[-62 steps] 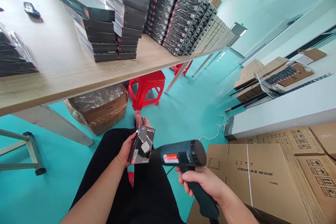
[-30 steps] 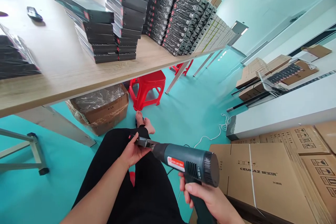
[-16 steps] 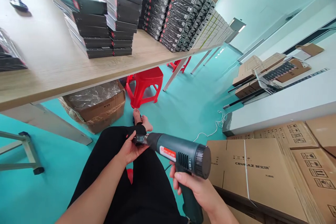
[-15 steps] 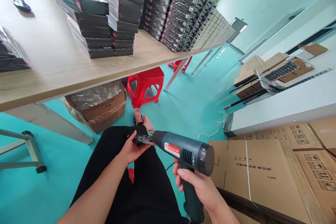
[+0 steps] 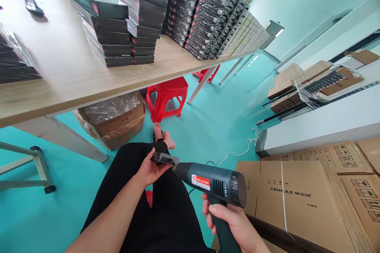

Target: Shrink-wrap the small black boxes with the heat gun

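My right hand (image 5: 224, 217) is wrapped round the handle of a dark green heat gun (image 5: 208, 180) with an orange-and-white label. Its nozzle points left, close to the lower right end of a small dark box (image 5: 165, 158). That box lies in my left hand (image 5: 151, 170), thumb on one side and fingers beneath, above my lap. Its surface looks glossy; whether film covers it I cannot tell. Part of the box is hidden by the fingers.
A wooden table (image 5: 89, 87) bears stacks of black boxes (image 5: 118, 35) and film-wrapped packs (image 5: 210, 19). Below are a red stool (image 5: 169, 95) and a carton of plastic film (image 5: 118, 122). Large cartons (image 5: 293, 193) stand right; a white cable (image 5: 237, 153) lies on the floor.
The heat gun has shifted slightly down and right, its nozzle now lower beside the box. The box is tilted differently in my left hand. The whole view has shifted slightly.
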Available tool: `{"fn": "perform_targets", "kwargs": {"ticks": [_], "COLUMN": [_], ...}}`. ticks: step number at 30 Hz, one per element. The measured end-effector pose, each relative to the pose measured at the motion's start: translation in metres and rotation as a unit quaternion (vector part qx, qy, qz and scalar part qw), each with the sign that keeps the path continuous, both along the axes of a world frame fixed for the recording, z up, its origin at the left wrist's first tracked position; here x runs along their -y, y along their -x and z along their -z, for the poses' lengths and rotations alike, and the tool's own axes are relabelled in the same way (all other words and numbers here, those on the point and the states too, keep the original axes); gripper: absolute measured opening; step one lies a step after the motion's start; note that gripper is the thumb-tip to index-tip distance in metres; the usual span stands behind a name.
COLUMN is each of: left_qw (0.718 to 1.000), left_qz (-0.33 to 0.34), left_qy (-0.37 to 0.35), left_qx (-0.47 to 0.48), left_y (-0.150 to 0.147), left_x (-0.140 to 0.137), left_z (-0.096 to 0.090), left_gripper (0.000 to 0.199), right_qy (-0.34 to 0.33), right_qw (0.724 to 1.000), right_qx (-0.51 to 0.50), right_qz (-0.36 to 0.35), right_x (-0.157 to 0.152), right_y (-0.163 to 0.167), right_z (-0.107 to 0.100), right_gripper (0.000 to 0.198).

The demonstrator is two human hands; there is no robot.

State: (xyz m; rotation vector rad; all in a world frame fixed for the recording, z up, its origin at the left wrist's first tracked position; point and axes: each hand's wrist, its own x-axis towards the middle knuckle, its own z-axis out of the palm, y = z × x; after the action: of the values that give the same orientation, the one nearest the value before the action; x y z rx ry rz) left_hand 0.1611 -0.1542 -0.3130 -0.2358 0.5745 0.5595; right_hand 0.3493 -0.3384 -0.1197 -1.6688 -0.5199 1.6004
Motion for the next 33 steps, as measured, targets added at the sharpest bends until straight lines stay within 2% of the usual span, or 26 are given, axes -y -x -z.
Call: {"fn": "perform_targets", "kwargs": {"ticks": [3,6,10,16,25,31,33], "left_qw": [0.999,0.999,0.999,0.999,0.999,0.999,0.999], "left_qz": [-0.022,-0.035,-0.033,-0.039,-0.029,-0.018,-0.012], "left_qy": [-0.019,-0.026,-0.018,-0.02,-0.034,-0.034,-0.046], "left_qx": [-0.016,-0.006,0.019,0.024,0.004,-0.002,-0.008], "left_y": [-0.001,-0.001,0.004,0.002,0.003,0.003,0.003], "left_x": [0.0,0.002,0.002,-0.001,0.001,0.001,0.001], "left_z": [-0.002,-0.008,-0.013,-0.01,-0.008,-0.011,-0.012], "left_gripper": [0.051,0.054,0.061,0.059,0.055,0.05,0.044], "right_qy": [-0.042,-0.089,-0.058,-0.046,-0.059,-0.02,-0.022], "right_qw": [0.998,0.995,0.992,0.992,0.994,0.999,0.998], "right_qx": [-0.05,-0.03,-0.024,-0.054,-0.035,-0.03,-0.039], "right_qz": [-0.023,0.043,0.106,0.109,0.082,0.038,0.046], "right_x": [-0.005,-0.012,-0.007,0.012,-0.004,0.007,0.012], "right_y": [0.012,0.013,-0.006,-0.015,-0.007,-0.011,-0.013], "right_z": [0.001,0.004,0.006,0.006,-0.001,-0.002,-0.001], "right_gripper": [0.03,0.032,0.029,0.028,0.029,0.029,0.029]}}
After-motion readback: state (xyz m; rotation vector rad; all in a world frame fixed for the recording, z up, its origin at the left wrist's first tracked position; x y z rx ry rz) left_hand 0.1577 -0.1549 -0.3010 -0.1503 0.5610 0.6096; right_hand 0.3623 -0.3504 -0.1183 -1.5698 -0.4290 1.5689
